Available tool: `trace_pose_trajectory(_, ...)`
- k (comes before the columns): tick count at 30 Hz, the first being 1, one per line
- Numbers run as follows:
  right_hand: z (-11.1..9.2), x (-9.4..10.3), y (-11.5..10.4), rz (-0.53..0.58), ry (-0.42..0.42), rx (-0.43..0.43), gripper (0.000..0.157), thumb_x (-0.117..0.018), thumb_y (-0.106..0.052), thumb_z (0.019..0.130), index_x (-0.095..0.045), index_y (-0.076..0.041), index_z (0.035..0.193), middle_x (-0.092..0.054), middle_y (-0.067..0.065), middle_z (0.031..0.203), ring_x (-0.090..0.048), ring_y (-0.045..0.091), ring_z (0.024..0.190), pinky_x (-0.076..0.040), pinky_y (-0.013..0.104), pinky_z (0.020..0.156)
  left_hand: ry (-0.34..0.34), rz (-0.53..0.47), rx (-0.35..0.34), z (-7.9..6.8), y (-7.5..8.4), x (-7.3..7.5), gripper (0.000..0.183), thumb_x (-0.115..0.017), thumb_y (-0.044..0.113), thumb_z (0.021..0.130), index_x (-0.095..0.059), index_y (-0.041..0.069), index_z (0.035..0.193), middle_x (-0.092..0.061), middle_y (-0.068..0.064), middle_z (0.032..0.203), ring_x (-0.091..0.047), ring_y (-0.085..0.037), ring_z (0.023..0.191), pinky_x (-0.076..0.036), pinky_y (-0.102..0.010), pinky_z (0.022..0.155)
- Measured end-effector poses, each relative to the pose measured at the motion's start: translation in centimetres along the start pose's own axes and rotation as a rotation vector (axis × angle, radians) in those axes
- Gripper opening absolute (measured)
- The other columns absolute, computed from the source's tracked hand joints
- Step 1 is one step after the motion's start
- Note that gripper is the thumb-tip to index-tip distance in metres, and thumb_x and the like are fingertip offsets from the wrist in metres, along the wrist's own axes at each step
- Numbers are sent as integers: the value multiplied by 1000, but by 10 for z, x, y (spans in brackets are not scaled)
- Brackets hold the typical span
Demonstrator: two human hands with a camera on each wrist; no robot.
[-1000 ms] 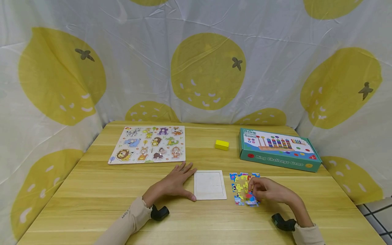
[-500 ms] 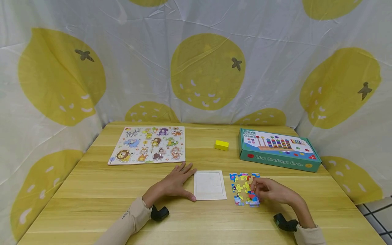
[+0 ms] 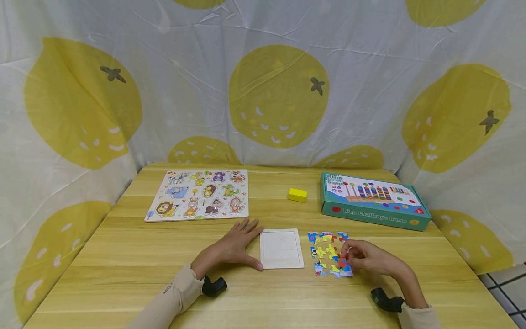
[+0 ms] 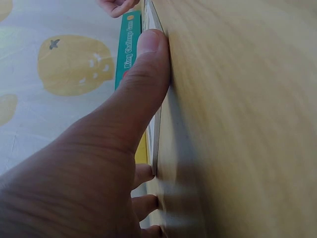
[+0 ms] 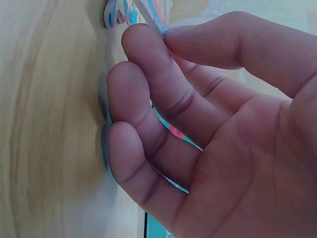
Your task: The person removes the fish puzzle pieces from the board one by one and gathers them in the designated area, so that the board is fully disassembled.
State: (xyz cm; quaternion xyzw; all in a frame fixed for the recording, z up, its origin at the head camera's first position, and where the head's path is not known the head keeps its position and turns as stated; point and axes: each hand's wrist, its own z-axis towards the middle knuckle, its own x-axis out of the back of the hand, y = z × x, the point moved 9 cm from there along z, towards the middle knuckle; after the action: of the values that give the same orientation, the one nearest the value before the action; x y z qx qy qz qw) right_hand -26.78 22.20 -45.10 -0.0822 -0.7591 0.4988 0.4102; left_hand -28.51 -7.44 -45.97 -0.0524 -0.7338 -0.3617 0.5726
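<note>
My left hand (image 3: pixel 230 247) lies spread on the table, thumb and fingertips at the left edge of a blank white puzzle tray (image 3: pixel 281 249) with a thin drawn border. In the left wrist view, the thumb (image 4: pixel 147 67) runs along the tray's side. Right of the tray, colourful jigsaw pieces (image 3: pixel 320 252) in yellow, blue and red lie loosely grouped. At their right side, my right hand (image 3: pixel 370 258) pinches a jigsaw piece (image 5: pixel 152 16) between thumb and fingertip, seen nearly edge-on in the right wrist view. The other fingers curl loosely below it.
An animal puzzle board (image 3: pixel 201 194) lies at the back left. A yellow block (image 3: pixel 297 195) sits behind the tray. The green Ring Challenge Game box (image 3: pixel 374 201) stands at the back right. A lemon-patterned curtain (image 3: pixel 279 96) closes off the far side.
My right hand has shifted a little to the right, and the red and blue piece by its fingertips moved with it. My left hand and the tray have stayed put.
</note>
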Motion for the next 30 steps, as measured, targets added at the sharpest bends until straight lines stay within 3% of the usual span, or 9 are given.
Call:
trace_pose_trajectory(17, -4, 1, 5, 17, 9, -17, 15, -52, 5, 88, -55, 1, 102, -58, 10, 81, -50, 8, 65, -44, 21, 56, -7, -2, 4, 1, -2, -1, 107, -72, 67, 70, -28, 13, 152, -14, -13, 160, -1, -38, 146, -3, -54, 117)
trace_pose_trajectory(30, -6, 4, 7, 19, 21, -40, 15, -50, 5, 88, -55, 2, 102, -57, 8, 81, -51, 10, 64, -44, 22, 55, -4, -4, 3, 0, -1, -1, 107, -72, 66, 70, -29, 13, 152, -14, -13, 160, 0, -38, 146, -3, -54, 118)
